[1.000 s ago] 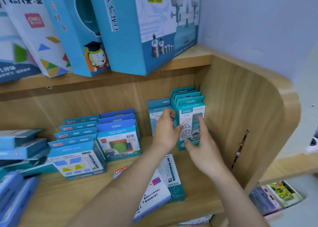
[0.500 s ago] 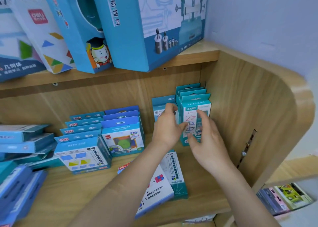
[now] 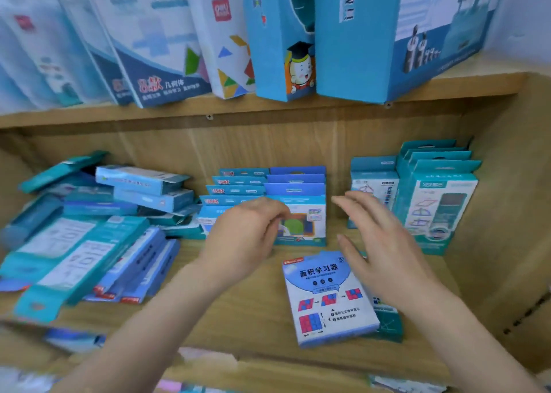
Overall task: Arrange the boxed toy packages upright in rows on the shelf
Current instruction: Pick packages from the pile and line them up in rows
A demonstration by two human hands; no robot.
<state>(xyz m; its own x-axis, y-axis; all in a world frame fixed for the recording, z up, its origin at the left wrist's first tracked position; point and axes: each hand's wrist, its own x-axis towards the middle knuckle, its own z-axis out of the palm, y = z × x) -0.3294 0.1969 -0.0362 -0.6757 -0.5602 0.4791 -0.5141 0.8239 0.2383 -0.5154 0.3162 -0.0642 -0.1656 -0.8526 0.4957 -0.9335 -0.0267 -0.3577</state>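
On the wooden shelf [image 3: 238, 312], teal boxes [image 3: 438, 201] stand upright in a row at the far right, with another teal row [image 3: 371, 184] beside them. Two upright blue rows [image 3: 295, 189] stand in the middle. A blue flat box [image 3: 328, 300] lies face up near the front, over a teal box [image 3: 390, 324]. My left hand [image 3: 244, 237] hovers with loosely curled fingers before the blue rows, holding nothing. My right hand [image 3: 378, 237] is spread open above the flat box, clear of the teal rows.
A jumbled heap of teal and blue boxes [image 3: 89, 234] lies flat on the shelf's left half. Large boxes [image 3: 372, 34] stand on the upper shelf overhead. The wooden side wall [image 3: 504, 213] closes the right end.
Both hands have let go of the upright teal box at the right and drawn back toward the middle. The view has swung left, showing the heap of boxes.
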